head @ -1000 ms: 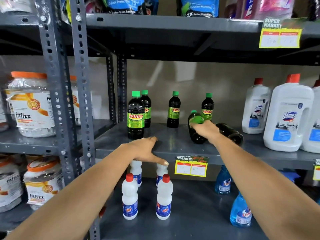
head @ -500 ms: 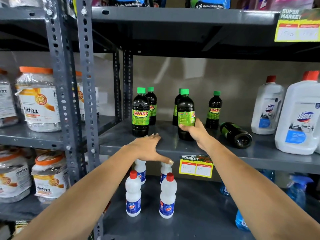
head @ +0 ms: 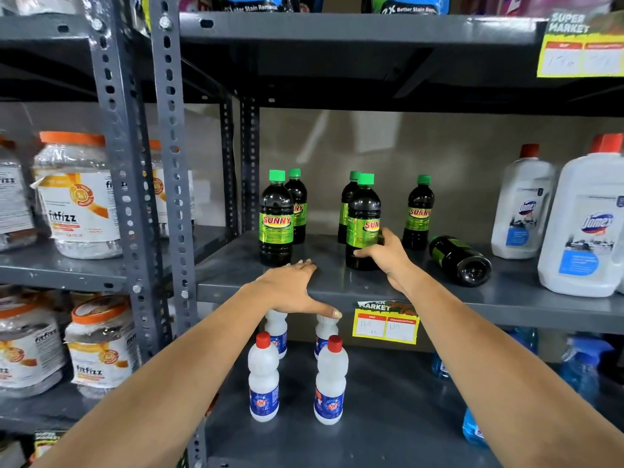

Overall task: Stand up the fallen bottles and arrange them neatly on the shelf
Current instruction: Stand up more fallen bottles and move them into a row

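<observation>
Several dark Sunny bottles with green caps stand on the grey middle shelf. My right hand grips the lower body of one upright bottle at the shelf's front middle. Another upright Sunny bottle stands front left, with one behind it. Two more stand at the back, one partly hidden by the held bottle and one to its right. A last Sunny bottle lies on its side to the right, base toward me. My left hand rests flat on the shelf's front edge, fingers spread.
Large white Domex jugs with red caps stand at the shelf's right. Small white bottles with red caps stand on the lower shelf under my hands, blue spray bottles to their right. Fitfizz jars fill the left rack behind perforated steel uprights.
My right hand lifted a fallen bottle upright and set it down on the shelf's front middle, still gripping it. My left hand stayed flat on the shelf edge.
</observation>
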